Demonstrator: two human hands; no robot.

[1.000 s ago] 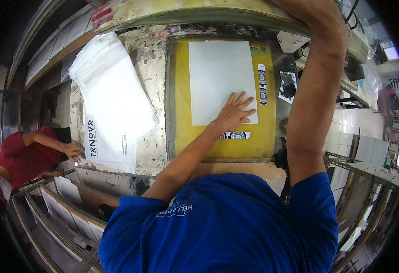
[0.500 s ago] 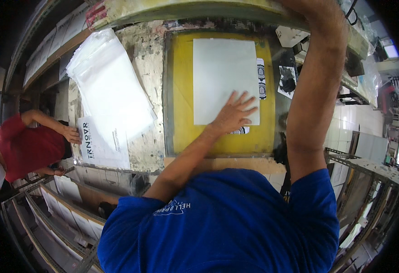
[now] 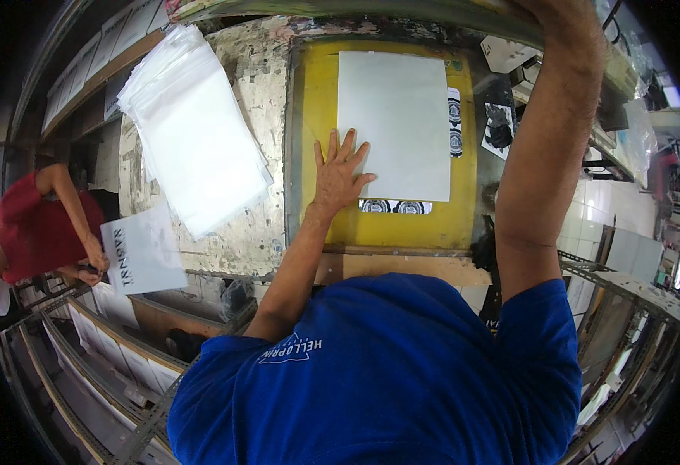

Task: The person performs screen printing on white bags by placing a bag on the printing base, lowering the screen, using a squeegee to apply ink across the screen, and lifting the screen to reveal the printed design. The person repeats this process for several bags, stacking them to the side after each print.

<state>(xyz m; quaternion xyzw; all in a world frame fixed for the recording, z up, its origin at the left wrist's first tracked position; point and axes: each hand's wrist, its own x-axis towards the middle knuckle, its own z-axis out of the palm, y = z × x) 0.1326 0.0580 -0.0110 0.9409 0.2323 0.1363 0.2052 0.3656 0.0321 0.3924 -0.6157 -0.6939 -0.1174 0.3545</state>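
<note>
My left hand (image 3: 342, 172) lies flat with fingers spread, across the left edge of a white sheet (image 3: 402, 116). The sheet rests on a yellow panel (image 3: 316, 221) set in the table. A white piece with black round emblems (image 3: 454, 124) peeks out beyond the sheet's right and lower edges. My right arm (image 3: 545, 163) reaches up to a long yellow-green bar (image 3: 402, 9) along the top edge. My right hand is cut off there. Left of the panel lies a fanned stack of thin white translucent sheets or bags (image 3: 200, 132).
A co-worker in a red top (image 3: 49, 225) at the left holds a white printed piece (image 3: 146, 252). Metal racks with boards (image 3: 115, 341) stand at the lower left, and another rack (image 3: 619, 287) at the right. A black-smeared card (image 3: 499, 128) lies beside the panel.
My left hand has slid left from the sheet's lower right part to its left edge. The co-worker has lifted a printed piece off the table. My right arm stays raised.
</note>
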